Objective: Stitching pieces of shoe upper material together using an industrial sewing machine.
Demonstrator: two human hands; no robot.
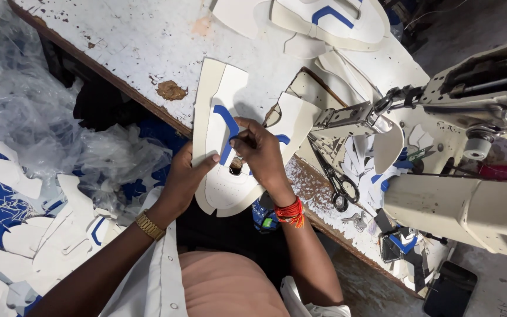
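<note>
At centre, over the near table edge, I see both hands on a white shoe upper (230,188) with blue trim. Left hand (186,179) grips the upper's near-left edge, thumb on top, fingers under, closed on it. Right hand (259,149) is pinched narrow on the blue strip (228,126); something small may be between the fingertips, cannot tell what. Upper is held partly off the table (148,41), its far end resting on the white, chipped top.

Step, as I judge it: hand work on the blue strip, pressing or trimming it along the upper, between runs at the machine. Looks mid-way, strip already lies in place along its curve.

Next move would call for the left hand to hold the piece flat and steady while the right fingertips follow the strip's edge; tight curve, so small careful pinches, not a pull.

Around: scissors (335,179) just right of the right hand, on the table. Sewing machine (470,117) further right, cream body, with cut scraps of white and blue beneath it. More cut pieces (330,20) far on the table. Clear plastic sheeting (30,100) and a pile of uppers (36,246) at left, below table level.
</note>
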